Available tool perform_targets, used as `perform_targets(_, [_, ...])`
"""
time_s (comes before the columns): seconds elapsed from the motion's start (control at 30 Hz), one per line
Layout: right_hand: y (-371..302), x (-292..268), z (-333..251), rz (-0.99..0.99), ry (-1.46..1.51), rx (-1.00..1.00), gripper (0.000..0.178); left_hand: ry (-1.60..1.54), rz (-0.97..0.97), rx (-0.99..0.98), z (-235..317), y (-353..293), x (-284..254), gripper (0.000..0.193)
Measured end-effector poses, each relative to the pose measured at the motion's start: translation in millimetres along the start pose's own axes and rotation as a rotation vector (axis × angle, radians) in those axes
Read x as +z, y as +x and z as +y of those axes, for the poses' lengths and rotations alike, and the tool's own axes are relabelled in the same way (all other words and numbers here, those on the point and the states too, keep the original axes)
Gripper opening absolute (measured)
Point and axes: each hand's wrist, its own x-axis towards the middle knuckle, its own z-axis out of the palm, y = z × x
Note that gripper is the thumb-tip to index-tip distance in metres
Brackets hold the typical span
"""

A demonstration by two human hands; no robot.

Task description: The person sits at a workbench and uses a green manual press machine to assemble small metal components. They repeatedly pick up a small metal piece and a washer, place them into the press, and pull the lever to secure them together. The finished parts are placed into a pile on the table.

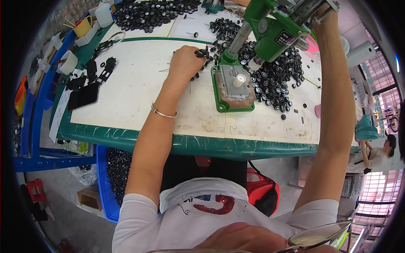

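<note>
A green hand press [274, 38] stands on the table, its base plate bearing a white round fixture [238, 80]. Left of that base, my left hand [185, 62] is closed, with a small black wheel [201, 53] at its fingertips. Part of what it holds is hidden by the fingers. Thin metal axles lie beside and under this hand. My right hand [325, 20] is raised at the top right, closed around the press lever [330, 12]; its fingers show only in part. A heap of small black wheels [274, 76] lies behind and right of the press.
More black wheels [147, 16] are piled at the far left. A phone [84, 96] and black plastic parts [107, 69] lie on the table's left. Below its front edge stands a blue bin [102, 181] of small dark parts. Another person [377, 154] is at the far right.
</note>
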Motion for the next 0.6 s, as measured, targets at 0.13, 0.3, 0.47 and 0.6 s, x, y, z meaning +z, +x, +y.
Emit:
perform_targets(0.13, [-40.3, -24.7, 8.9, 0.409, -0.169, 0.065, 0.028, 0.299, 0.065, 0.216, -17.2, -2.5, 13.5, 0.021])
perform_targets(0.3, [-137.0, -61.9, -9.4, 0.442, -0.384, 0.138, 0.035, 0.377, -0.018, 0.367, -9.0, -4.9, 24.0, 0.021])
perform_targets(0.47, [-247.4, -85.2, -6.6, 0.319, -0.704, 0.451, 0.029, 0.355, -0.034, 0.421, -16.5, -3.9, 22.1, 0.025])
perform_targets(0.6, [-314.1, -77.9, 3.1, -0.055, -1.166, 0.402, 0.026, 0.405, -0.006, 0.422, -15.2, -2.4, 26.4, 0.024])
